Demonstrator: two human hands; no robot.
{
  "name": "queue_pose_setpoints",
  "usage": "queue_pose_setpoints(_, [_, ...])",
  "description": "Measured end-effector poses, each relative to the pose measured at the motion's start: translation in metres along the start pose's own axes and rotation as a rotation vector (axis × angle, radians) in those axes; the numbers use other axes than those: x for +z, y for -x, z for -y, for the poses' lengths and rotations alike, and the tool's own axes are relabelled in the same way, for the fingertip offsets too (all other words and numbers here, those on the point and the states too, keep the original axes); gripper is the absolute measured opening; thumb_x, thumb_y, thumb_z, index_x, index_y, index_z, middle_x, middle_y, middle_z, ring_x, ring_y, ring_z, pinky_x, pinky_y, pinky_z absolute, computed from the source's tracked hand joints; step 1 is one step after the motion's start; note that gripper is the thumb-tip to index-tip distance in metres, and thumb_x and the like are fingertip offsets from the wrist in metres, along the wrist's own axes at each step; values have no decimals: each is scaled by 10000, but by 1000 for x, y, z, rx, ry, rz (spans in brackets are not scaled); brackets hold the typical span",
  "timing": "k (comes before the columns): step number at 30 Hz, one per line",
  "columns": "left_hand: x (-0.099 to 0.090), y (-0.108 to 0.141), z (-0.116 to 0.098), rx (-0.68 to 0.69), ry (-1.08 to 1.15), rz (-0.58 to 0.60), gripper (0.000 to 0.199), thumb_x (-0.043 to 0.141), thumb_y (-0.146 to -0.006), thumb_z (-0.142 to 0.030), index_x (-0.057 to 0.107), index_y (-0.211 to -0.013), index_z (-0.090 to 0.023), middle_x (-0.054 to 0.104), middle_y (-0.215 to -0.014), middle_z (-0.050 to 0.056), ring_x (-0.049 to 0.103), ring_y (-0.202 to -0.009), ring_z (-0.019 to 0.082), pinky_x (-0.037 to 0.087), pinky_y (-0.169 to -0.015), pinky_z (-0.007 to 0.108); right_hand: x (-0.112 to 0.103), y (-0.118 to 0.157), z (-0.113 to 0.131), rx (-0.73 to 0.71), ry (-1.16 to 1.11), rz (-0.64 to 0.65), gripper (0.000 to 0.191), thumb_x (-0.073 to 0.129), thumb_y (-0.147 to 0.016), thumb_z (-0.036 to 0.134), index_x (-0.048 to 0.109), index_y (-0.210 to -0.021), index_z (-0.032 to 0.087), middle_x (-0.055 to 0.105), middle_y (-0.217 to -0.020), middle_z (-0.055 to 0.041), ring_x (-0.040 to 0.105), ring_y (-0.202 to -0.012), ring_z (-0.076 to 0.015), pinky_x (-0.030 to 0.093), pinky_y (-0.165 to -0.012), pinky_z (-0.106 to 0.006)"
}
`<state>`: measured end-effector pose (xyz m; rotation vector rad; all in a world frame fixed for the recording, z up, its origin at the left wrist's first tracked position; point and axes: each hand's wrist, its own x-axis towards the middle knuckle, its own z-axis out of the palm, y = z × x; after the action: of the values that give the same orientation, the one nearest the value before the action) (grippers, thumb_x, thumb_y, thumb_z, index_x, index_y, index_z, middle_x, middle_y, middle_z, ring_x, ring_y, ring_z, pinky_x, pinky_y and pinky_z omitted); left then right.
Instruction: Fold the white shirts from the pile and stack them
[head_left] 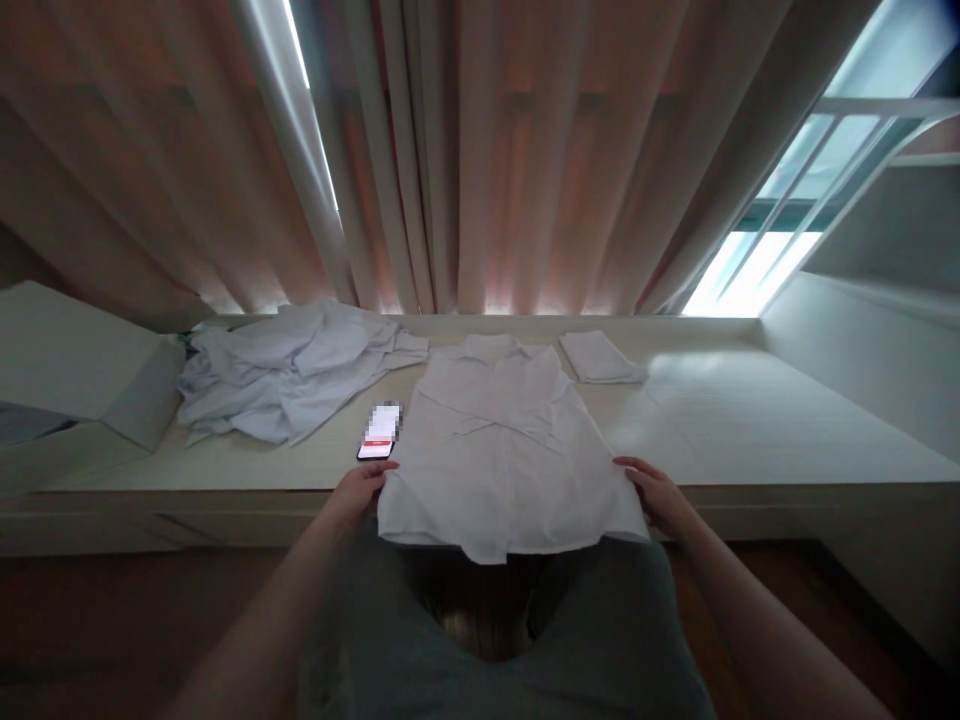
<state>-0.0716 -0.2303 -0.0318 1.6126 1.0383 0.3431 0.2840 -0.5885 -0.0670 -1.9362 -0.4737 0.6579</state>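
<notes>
A white shirt (pixel 502 440) lies spread out in the middle of the pale ledge, its collar toward the curtain and its hem hanging over the front edge. Creases cross its middle. My left hand (pixel 365 490) pinches the shirt's left side near the hem. On the opposite side my right hand (pixel 654 490) grips the other edge, thumb and fingers closed on the cloth. The sleeves do not show; they seem hidden beneath the body of the shirt.
Crumpled white cloth (pixel 285 370) lies at the left beside a white box (pixel 82 370). A lit phone (pixel 380 432) rests just left of the shirt. Behind it to the right is a folded white cloth (pixel 600 358). Curtains (pixel 525 200) hang behind the ledge (pixel 750 420).
</notes>
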Motion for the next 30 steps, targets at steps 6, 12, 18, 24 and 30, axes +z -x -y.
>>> queue_pose_setpoints(6, [-10, -4, 4, 139, -275, 76, 397, 523, -682, -297, 548, -1056, -166, 626, -633, -7, 562, -493, 132, 453, -515, 257, 0, 7, 10, 31, -137, 182, 393, 451, -685, 198, 585, -1052, 156, 657, -921, -74, 614, -791, -173, 483, -658, -262])
queue_pose_setpoints(12, [-17, -16, 8, 351, -728, -42, 248, 467, -707, -311, 626, -876, -224, 656, -891, 27, 587, -823, 185, 424, -768, 273, -2, -1, 9, -115, 100, 177, 362, 490, -695, 217, 584, -1043, 175, 658, -920, -49, 602, -833, -179, 462, -769, -298])
queue_pose_setpoints(18, [-23, -23, 0, 513, -671, -105, 317, 388, -768, -379, 654, -841, -223, 567, -1159, 39, 483, -1085, 187, 351, -921, 275, -19, -12, 17, -204, 396, 176, 322, 482, -692, 221, 627, -977, 180, 662, -879, -34, 584, -817, -193, 430, -769, -303])
queue_pose_setpoints(24, [-22, -27, -5, 328, -416, -84, 350, 429, -720, -384, 612, -957, -203, 655, -881, 15, 588, -802, 181, 450, -725, 282, -23, -25, 14, -222, 507, 152, 399, 405, -706, 143, 607, -1046, 195, 640, -1001, -43, 578, -883, -184, 417, -809, -299])
queue_pose_setpoints(30, [-14, -32, -7, 332, -349, -53, 364, 501, -650, -375, 593, -943, -179, 639, -900, 22, 574, -800, 175, 439, -738, 273, -16, -28, 12, -321, 773, 84, 363, 437, -744, 172, 611, -1055, 241, 640, -1025, -43, 571, -944, -213, 386, -852, -313])
